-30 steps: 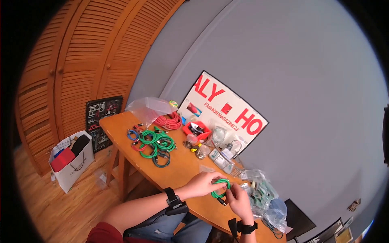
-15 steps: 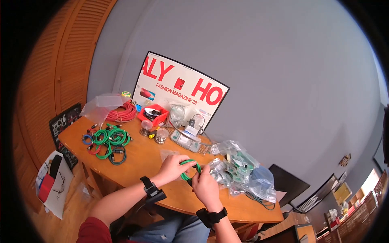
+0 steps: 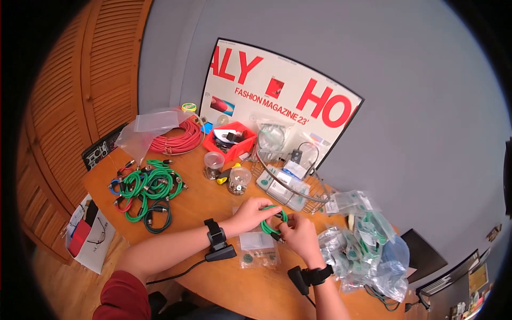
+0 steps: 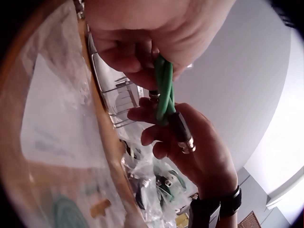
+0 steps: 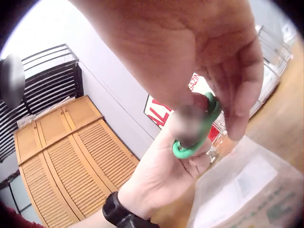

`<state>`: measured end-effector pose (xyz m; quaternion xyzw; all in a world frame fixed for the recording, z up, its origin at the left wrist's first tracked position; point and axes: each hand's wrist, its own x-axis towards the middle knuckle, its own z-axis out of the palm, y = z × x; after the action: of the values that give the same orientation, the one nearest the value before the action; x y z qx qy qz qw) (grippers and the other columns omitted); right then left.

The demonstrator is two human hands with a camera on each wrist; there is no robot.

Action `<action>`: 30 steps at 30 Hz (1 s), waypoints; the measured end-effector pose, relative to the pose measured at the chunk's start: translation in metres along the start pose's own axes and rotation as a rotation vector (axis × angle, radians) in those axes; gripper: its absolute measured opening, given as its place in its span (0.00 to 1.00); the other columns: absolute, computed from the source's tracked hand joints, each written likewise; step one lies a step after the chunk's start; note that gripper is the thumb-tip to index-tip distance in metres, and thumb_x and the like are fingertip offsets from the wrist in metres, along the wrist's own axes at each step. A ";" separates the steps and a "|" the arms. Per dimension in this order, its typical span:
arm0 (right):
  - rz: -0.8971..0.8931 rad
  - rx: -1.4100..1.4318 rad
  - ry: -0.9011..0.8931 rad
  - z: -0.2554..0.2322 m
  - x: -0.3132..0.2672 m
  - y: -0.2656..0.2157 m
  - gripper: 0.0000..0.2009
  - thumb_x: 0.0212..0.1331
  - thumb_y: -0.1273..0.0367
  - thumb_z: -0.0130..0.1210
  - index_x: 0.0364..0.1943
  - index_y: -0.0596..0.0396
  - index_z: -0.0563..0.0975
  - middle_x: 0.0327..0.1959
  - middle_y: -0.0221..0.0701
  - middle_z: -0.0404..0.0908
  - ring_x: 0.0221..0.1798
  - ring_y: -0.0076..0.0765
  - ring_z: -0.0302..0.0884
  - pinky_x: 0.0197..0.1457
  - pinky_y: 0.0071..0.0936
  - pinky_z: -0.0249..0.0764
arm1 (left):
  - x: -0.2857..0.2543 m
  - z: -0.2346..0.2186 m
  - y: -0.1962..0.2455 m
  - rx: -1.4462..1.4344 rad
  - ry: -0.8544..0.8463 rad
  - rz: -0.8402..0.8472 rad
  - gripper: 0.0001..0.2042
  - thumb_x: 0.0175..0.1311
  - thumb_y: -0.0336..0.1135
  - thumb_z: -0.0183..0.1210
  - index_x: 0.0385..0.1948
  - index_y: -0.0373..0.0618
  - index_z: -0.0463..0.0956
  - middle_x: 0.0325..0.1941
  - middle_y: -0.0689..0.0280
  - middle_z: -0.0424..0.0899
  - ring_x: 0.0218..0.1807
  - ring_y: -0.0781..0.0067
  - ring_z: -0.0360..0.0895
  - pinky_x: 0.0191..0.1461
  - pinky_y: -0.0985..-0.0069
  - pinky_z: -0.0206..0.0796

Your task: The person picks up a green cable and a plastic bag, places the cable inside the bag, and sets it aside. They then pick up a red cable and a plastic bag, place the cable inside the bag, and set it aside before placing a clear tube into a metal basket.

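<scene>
Left hand [image 3: 255,216] and right hand [image 3: 301,237] both pinch a looped green cable [image 3: 265,226] (black connector, silvery tip) above the wooden desk [image 3: 186,194], near a clear bag [image 3: 258,258] towards its front edge.

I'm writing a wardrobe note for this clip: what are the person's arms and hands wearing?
The left hand and right hand are bare. A dark red sleeve covers the upper left arm. Each wrist has a black strap with a boxy black device; a thin dark cord trails from the left one.
</scene>
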<state>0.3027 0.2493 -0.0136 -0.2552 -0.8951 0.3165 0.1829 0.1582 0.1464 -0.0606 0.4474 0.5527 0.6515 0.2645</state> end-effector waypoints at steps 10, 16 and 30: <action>0.087 0.237 -0.273 0.028 0.031 0.037 0.13 0.54 0.69 0.56 0.38 0.67 0.77 0.22 0.41 0.80 0.25 0.34 0.80 0.32 0.28 0.74 | 0.016 -0.019 -0.042 0.188 -0.029 -0.079 0.13 0.65 0.39 0.58 0.28 0.38 0.77 0.19 0.71 0.76 0.23 0.88 0.68 0.24 0.82 0.58; 0.248 0.486 -0.468 0.023 0.035 0.036 0.11 0.55 0.74 0.54 0.41 0.66 0.76 0.22 0.30 0.79 0.24 0.20 0.77 0.29 0.20 0.72 | 0.012 -0.016 -0.034 0.054 -0.028 -0.120 0.10 0.63 0.35 0.60 0.29 0.35 0.75 0.20 0.69 0.78 0.24 0.87 0.69 0.25 0.80 0.60; 0.080 0.581 -0.570 0.019 0.031 0.038 0.09 0.61 0.68 0.50 0.37 0.60 0.76 0.22 0.31 0.80 0.23 0.27 0.77 0.27 0.27 0.72 | 0.009 -0.018 -0.010 -0.058 -0.052 -0.197 0.08 0.67 0.30 0.55 0.43 0.38 0.71 0.27 0.72 0.79 0.29 0.92 0.70 0.29 0.88 0.60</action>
<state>0.2817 0.2831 -0.0477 -0.1296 -0.7728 0.6209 -0.0204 0.1371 0.1479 -0.0671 0.3998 0.5680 0.6262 0.3541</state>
